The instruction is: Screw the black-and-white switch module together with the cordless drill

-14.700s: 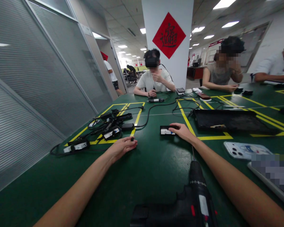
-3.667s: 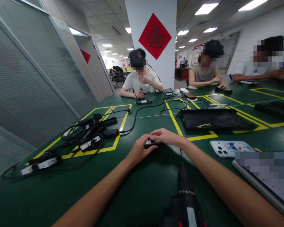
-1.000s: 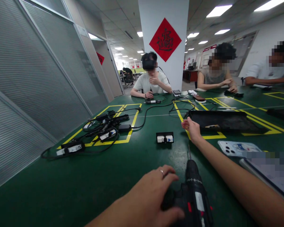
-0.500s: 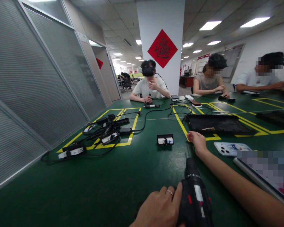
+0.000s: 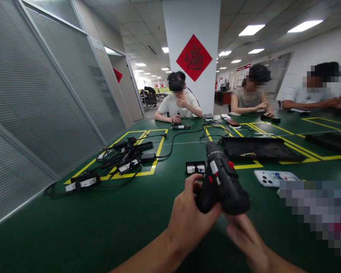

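A black cordless drill (image 5: 223, 180) with red buttons is raised above the green table, its chuck pointing away from me. My left hand (image 5: 187, 214) is wrapped round its handle from the left side. Just below the drill's rear end is my right hand (image 5: 247, 235), blurred; its fingers are partly hidden, and whether it touches the drill I cannot tell. Beyond my left fingers sits a small black holder (image 5: 195, 163) with white parts in it, partly covered by the hand.
Black cables and devices (image 5: 127, 155) lie tangled within yellow tape at left. A black tray (image 5: 261, 148) stands at right, near a phone (image 5: 275, 177) and a pixelated item (image 5: 315, 204). Several people sit round the table; one (image 5: 177, 102) faces me wearing a headset.
The drill has come up and forward off the low front of the view, with my left hand now round its handle. My right hand has drawn back from near the tray to below the drill.
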Action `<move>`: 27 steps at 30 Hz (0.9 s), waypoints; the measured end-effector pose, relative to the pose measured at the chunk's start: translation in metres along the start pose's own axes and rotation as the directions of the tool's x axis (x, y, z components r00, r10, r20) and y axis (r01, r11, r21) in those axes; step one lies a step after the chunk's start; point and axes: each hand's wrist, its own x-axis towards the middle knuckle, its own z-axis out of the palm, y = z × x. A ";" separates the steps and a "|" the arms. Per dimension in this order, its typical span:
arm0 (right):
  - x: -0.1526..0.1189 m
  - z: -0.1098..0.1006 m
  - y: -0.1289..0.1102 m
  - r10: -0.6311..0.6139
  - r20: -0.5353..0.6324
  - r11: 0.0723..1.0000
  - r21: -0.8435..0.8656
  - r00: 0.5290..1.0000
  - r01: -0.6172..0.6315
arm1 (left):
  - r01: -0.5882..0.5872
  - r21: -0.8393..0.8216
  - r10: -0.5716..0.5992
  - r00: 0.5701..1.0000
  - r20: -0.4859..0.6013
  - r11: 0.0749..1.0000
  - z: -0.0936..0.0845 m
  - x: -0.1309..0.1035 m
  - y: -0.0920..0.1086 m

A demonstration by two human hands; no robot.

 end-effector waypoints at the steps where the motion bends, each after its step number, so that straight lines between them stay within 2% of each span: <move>1: 0.000 0.005 -0.001 -0.017 0.075 1.000 0.016 0.997 0.016 | 0.025 -0.023 -0.025 0.999 -0.028 0.999 0.005 0.004 0.001; 2: 0.002 0.009 -0.003 -0.051 0.088 0.998 0.052 0.995 0.047 | 0.031 -0.039 -0.033 0.998 -0.054 0.999 0.010 0.007 0.001; 4: 0.009 0.013 -0.004 0.008 0.036 0.995 0.095 0.999 -0.011 | -0.001 -0.063 -0.004 0.997 -0.081 0.998 0.020 0.009 0.001; 7: 0.013 0.008 0.004 0.119 -0.128 0.986 0.133 0.985 -0.101 | -0.134 -0.073 0.128 0.989 -0.071 0.988 0.036 0.005 0.000; 9: 0.009 0.000 0.012 0.113 -0.232 0.993 0.057 0.966 -0.102 | -0.249 -0.057 0.245 0.967 -0.070 0.967 0.044 0.001 0.002; 10: 0.006 -0.005 0.016 0.089 -0.325 0.995 -0.009 0.942 -0.097 | -0.288 -0.051 0.284 0.956 -0.075 0.956 0.048 -0.001 0.004; 11: 0.002 -0.009 0.017 0.070 -0.360 0.995 -0.046 0.930 -0.093 | -0.318 -0.054 0.314 0.947 -0.074 0.946 0.051 -0.003 0.006; 14: -0.003 -0.021 0.014 0.073 -0.334 0.997 0.011 0.940 -0.074 | -0.349 -0.087 0.348 0.937 -0.027 0.933 0.054 -0.006 0.010; 17: 0.003 -0.028 0.004 0.145 -0.194 0.985 0.118 0.970 -0.124 | -0.434 -0.092 0.441 0.893 0.087 0.896 0.048 -0.008 0.003; 19: 0.009 -0.029 0.000 0.185 -0.123 0.971 0.174 0.975 -0.162 | -0.526 -0.096 0.535 0.827 0.174 0.845 0.039 -0.010 -0.008; 21: 0.015 -0.028 -0.002 0.222 -0.128 0.949 0.255 0.967 -0.184 | -0.586 -0.077 0.586 0.776 0.233 0.807 0.028 -0.012 -0.022; 24: 0.021 -0.025 0.000 0.277 -0.207 0.925 0.322 0.938 -0.202 | -0.603 -0.041 0.587 0.756 0.289 0.797 0.014 -0.012 -0.042; 27: 0.023 -0.027 -0.001 0.226 -0.274 0.963 0.207 0.935 -0.172 | -0.531 0.031 0.491 0.802 0.342 0.847 0.009 -0.009 -0.054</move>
